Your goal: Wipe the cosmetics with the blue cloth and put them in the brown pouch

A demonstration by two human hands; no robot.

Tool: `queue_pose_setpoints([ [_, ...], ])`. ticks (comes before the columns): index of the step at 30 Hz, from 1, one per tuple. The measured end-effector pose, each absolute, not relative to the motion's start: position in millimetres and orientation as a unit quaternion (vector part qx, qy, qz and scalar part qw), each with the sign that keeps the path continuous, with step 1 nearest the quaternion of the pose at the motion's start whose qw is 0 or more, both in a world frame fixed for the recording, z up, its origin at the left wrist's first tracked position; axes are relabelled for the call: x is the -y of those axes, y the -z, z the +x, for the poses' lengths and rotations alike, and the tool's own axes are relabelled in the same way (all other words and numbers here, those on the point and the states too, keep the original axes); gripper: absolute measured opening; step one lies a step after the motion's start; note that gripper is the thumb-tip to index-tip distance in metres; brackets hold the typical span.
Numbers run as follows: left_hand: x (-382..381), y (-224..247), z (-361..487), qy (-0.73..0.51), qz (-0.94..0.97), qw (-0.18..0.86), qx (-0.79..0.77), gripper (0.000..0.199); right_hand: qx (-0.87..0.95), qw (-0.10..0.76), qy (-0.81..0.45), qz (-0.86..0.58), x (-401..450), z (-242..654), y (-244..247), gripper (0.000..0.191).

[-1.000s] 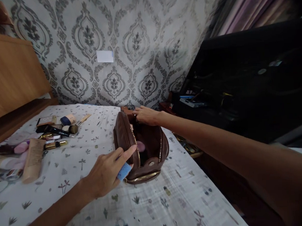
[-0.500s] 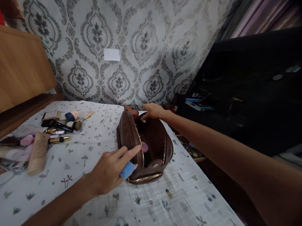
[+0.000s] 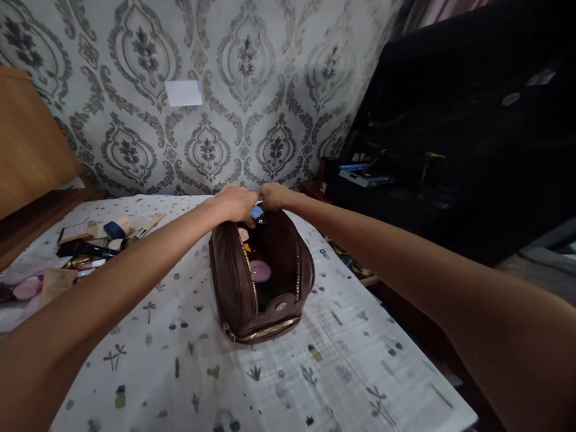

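A brown leather makeup bag [image 3: 230, 272] stands unzipped and wide open on the patterned cloth, with gold zips along its mouth and low front. Inside it, a pink rounded item [image 3: 260, 271] shows, along with a small yellow bit; the deeper contents are dark. My left hand [image 3: 236, 202] is at the bag's far end, fingers closed around a small blue sponge-like piece [image 3: 256, 211] that is mostly covered. Right beside it, my right hand [image 3: 274, 196] grips the far rim of the bag, its fingertips partly hidden.
Makeup items lie to the left, among them a beige tube [image 3: 57, 283], a black tube [image 3: 89, 249] and a compact [image 3: 76, 233]. A wooden cabinet [image 3: 22, 138] stands at far left. Patterned wallpaper [image 3: 248, 84] rises behind, and a large black object [image 3: 466, 138] is at right.
My left hand has moved from the bag's near left side to its far end, carrying the blue piece next to my right hand. The right hand stays at the far rim. The view has shifted slightly.
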State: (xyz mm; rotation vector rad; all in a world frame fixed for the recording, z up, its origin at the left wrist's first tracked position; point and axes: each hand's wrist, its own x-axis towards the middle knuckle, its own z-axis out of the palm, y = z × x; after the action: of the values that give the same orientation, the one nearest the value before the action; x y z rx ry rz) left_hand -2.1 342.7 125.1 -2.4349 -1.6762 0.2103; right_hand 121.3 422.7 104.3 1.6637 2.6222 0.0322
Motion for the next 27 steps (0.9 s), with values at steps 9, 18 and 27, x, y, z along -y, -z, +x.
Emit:
queue_pose_setpoints([
  [9,-382,-89,5,-0.038,-0.815,0.058,0.576,0.068,-0.850,0.019,0.039,0.526,-406,127,-114,0.043],
  [18,-395,-89,3,-0.037,-0.795,0.010,0.605,0.069,-0.854,0.014,0.046,0.518,-389,143,-119,0.028],
  [27,-399,-84,3,-0.043,-0.798,0.007,0.601,0.066,-0.831,-0.005,0.010,0.557,-391,135,-117,0.044],
])
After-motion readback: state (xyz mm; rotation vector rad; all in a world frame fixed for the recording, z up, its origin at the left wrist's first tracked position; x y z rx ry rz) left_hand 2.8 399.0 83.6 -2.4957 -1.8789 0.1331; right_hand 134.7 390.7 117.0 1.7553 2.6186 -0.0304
